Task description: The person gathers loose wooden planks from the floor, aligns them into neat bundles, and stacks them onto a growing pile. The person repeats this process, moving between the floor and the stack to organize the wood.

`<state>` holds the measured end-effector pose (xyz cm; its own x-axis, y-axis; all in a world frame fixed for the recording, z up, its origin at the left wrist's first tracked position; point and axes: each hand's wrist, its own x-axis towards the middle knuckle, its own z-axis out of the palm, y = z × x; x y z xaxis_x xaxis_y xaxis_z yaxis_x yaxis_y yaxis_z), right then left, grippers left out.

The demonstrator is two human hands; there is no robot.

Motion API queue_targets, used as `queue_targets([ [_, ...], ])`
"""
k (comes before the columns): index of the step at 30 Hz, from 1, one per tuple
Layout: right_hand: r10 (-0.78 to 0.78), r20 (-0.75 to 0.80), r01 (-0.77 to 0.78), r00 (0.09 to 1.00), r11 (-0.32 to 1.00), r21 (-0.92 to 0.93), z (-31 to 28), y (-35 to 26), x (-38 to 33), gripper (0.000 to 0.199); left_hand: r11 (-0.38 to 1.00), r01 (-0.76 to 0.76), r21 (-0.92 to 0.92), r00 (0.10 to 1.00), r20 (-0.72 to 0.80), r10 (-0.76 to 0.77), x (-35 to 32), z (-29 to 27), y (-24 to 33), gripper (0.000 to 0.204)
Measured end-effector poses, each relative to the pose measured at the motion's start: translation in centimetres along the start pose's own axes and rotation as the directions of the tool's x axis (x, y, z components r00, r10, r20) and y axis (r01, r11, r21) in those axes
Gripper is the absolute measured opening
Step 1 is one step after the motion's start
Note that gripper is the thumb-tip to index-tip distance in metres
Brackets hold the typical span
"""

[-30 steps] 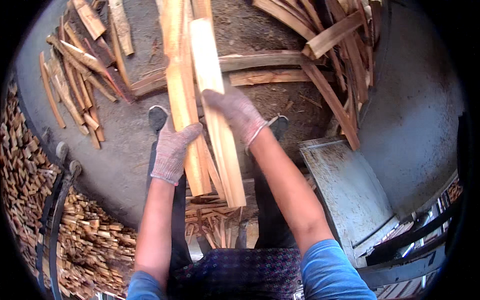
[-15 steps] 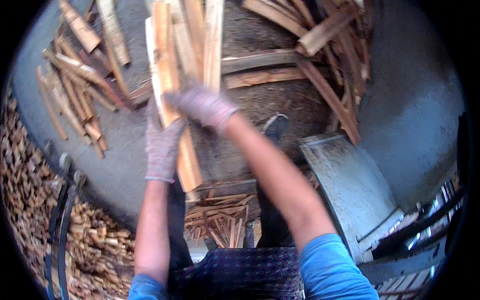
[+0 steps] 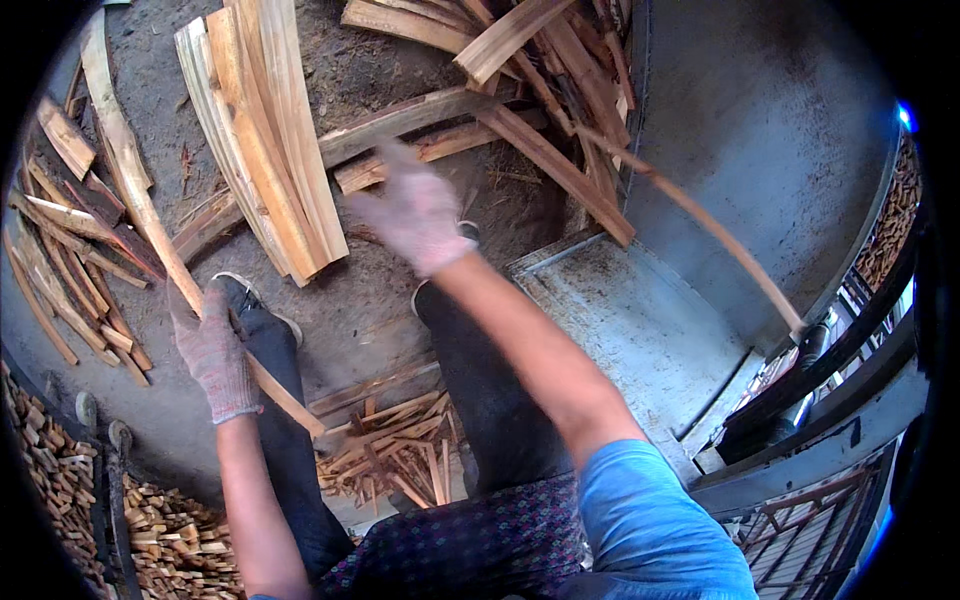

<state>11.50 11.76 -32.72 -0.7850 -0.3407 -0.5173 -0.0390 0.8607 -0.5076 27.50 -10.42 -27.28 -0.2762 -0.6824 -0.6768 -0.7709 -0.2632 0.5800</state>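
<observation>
My left hand (image 3: pixel 215 360), in a light knitted glove, is closed around a long, narrow wood strip (image 3: pixel 165 248). The strip slants from the far left down past my left leg. My right hand (image 3: pixel 410 210), gloved too and smeared by motion, reaches out with thumb and fingers apart and nothing in it. To its left, several pale boards (image 3: pixel 268 130) lie side by side across a wooden crosspiece (image 3: pixel 400 113). At the right, a thin stick (image 3: pixel 715 225) crosses in front of the grey metal surface; whether it touches anything, I cannot tell.
Loose wood pieces (image 3: pixel 75 240) lie at the left, with another heap (image 3: pixel 560 60) at the far right. A metal plate (image 3: pixel 640 320) stands right of my legs. Short offcuts (image 3: pixel 400 450) lie between my legs. Stacked wood (image 3: pixel 170 540) fills the lower left beyond dark rails (image 3: pixel 118 500).
Both hands have come away from the pale boards, and my left hand now grips a narrow strip. My right hand has opened outward. The stick at the right has appeared; the view has shifted right.
</observation>
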Motion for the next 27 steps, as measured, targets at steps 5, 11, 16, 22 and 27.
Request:
queue_targets([
  [5, 0.488, -0.324, -0.462, 0.81, 0.872, 0.16, -10.7, 4.8, 3.6, 0.095, 0.994, 0.106, 0.009, 0.994, 0.003, -0.106, -2.6, 2.6, 2.4, 0.062],
  [11, 0.67, -0.183, -0.411, 0.719, 0.623, 0.666, -9.9, 8.4, 17.4, 0.095, 0.995, 0.044, -0.087, 0.98, 0.197, -0.026, -4.1, 4.8, 2.1, 0.06],
  [16, 0.595, -0.105, -0.162, 0.797, 0.377, 0.912, -0.2, 2.8, 10.5, 0.069, 0.994, 0.096, -0.05, 0.991, 0.1, -0.091, -3.3, 3.4, 0.9, 0.058],
  [22, 0.281, -0.023, -0.266, 0.959, 0.928, 0.26, 9.7, 1.8, -4.0, 0.072, 0.997, 0.041, -0.065, 0.998, 0.042, -0.038, -3.1, 3.6, 2.5, 0.053],
  [27, 0.103, 0.282, -0.049, 0.954, 0.98, -0.193, 8.6, 4.1, -0.1, 0.065, 0.996, 0.049, -0.068, 0.998, 0.047, -0.046, -3.5, 4.0, 1.5, 0.044],
])
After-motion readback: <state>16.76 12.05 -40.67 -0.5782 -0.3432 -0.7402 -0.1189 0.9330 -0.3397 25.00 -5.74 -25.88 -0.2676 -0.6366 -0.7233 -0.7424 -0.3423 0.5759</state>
